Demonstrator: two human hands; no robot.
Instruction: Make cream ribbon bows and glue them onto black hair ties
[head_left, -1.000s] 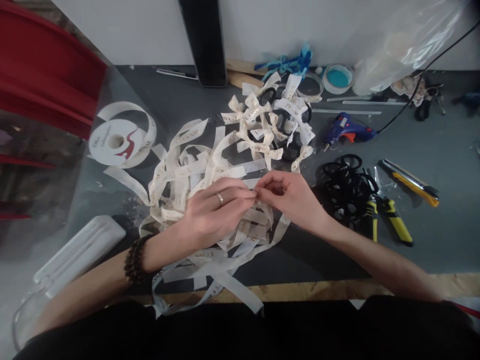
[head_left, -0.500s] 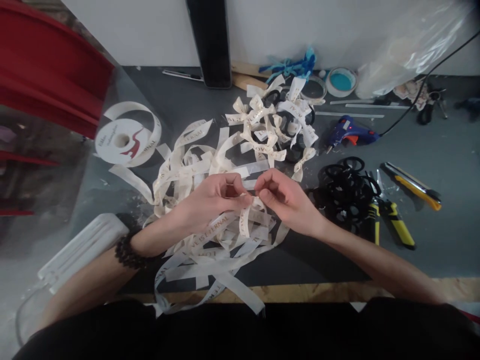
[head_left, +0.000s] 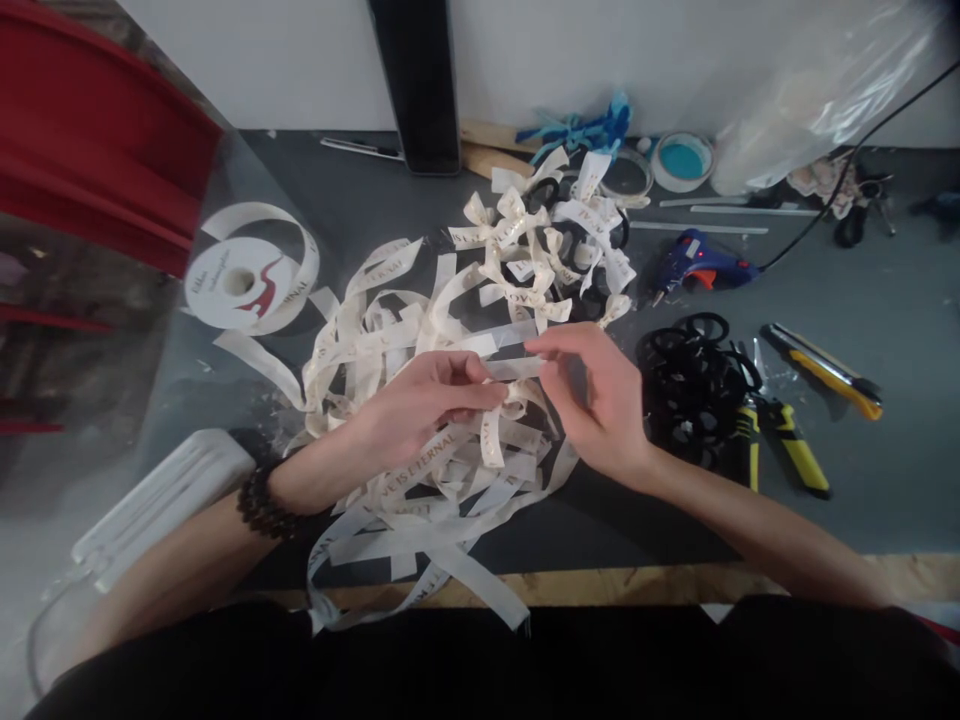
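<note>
My left hand (head_left: 420,405) is closed in a pinch on a short cream ribbon strip (head_left: 517,368) over a heap of cut cream ribbon pieces (head_left: 390,340) with gold lettering. My right hand (head_left: 600,400) holds the other end of that strip between thumb and forefinger, its remaining fingers loosely spread. The strip is stretched level between both hands. A looped piece (head_left: 491,440) hangs just under my left fingers. Beyond the hands lies a pile of finished ribbon bows (head_left: 540,250).
A ribbon spool (head_left: 244,282) sits at the left, a white plastic case (head_left: 157,500) near the front left. Black hair ties (head_left: 690,375), yellow-handled pliers (head_left: 780,440), a utility knife (head_left: 821,365), a blue glue gun (head_left: 697,260), tape rolls (head_left: 679,160) lie right.
The hands came apart from a tight fingertip pinch. My right hand opened out and drew a short strip taut to the right; my left hand turned palm-inward.
</note>
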